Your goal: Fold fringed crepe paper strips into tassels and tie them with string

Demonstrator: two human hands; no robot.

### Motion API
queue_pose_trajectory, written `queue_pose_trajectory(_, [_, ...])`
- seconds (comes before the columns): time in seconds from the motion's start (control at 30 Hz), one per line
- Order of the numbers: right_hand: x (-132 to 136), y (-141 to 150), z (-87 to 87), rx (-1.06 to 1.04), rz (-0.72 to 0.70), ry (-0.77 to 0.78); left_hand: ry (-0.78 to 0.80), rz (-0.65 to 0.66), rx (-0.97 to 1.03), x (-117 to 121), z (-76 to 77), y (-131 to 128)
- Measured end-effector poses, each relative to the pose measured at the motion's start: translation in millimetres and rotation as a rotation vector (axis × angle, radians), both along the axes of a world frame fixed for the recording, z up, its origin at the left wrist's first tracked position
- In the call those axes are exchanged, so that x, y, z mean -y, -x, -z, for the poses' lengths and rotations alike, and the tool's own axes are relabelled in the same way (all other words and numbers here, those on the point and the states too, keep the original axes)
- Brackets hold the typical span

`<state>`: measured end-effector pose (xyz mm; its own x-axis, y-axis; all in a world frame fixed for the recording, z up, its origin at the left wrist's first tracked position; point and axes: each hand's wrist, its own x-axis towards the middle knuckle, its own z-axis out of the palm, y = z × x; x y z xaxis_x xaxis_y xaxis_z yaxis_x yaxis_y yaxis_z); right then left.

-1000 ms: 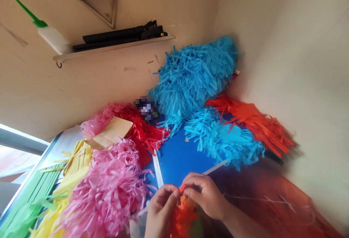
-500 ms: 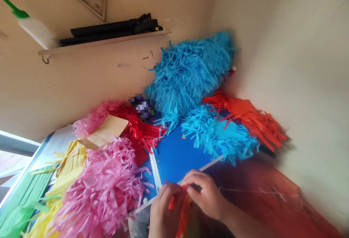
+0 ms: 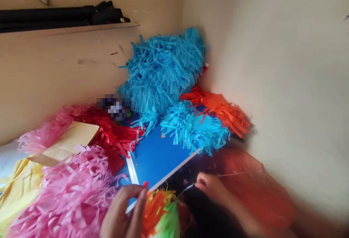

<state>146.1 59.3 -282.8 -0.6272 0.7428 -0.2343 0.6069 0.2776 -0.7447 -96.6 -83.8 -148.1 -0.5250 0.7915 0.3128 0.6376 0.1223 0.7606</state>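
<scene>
My left hand (image 3: 124, 210) is closed at the bottom, thumb and finger pinched on orange paper, with a small red-orange tip (image 3: 145, 185) poking out above them. Beside those fingers hangs an orange paper fringe (image 3: 154, 209), with green fringe (image 3: 169, 218) and some yellow strips (image 3: 170, 196) next to it. To the right, my right hand (image 3: 211, 187) pinches a thin pale string (image 3: 188, 188), which runs from the fringes to its fingertips. More string trails from that hand over a translucent orange-red bag (image 3: 251, 190). The fringes' lower ends are cut off by the frame.
Blue fringe bundles (image 3: 166, 71) and an orange one (image 3: 218, 105) lie on the blue table (image 3: 156, 158) in the corner. Pink fringe (image 3: 68, 198), red fringe (image 3: 111, 132), yellow paper (image 3: 19, 180) and a tan paper piece (image 3: 73, 138) are at left. Black items (image 3: 65, 16) rest on a wall shelf.
My hands have moved apart, the left one leftward and the right one slightly right, drawing out the string between. The multicoloured fringe shows more now. The view has swung right.
</scene>
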Motion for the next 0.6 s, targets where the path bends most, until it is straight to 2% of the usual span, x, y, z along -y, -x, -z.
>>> queue_pose_trajectory(0.07, [8, 7, -17.1, -0.08, -0.024, 0.063, 0.089, 0.29, 0.056, -18, 10.6, -27])
queue_pose_trajectory(0.13, [14, 11, -35.8, -0.233, -0.068, 0.145, 0.225, 0.511, 0.158, -33, 27.3, -52])
queue_pose_trajectory(0.23, [12, 1, -51.8, -0.375, -0.066, 0.282, 0.465, 0.67, 0.448, -45, 50.1, -70])
queue_pose_trajectory(0.3, [3, -22, -49.6, -0.349, -0.053, 0.389, 0.546, 0.66, 0.525, -46, 58.9, -65])
queue_pose_trajectory(0.43, [-11, -95, -24.6, -0.241, -0.06, 0.552, 0.425, 0.452, 0.434, -45, 65.7, -35])
queue_pose_trajectory(0.5, [-7, -127, -12.1, -0.199, 0.014, 0.584, 0.407, 0.389, 0.468, -44, 65.4, -27])
queue_pose_trajectory(0.57, [3, -140, -4.5, -0.178, 0.074, 0.611, 0.416, 0.386, 0.511, -44, 62.7, -28])
queue_pose_trajectory(0.6, [11, -137, -2.4, -0.177, 0.082, 0.629, 0.425, 0.404, 0.531, -43, 60.6, -31])
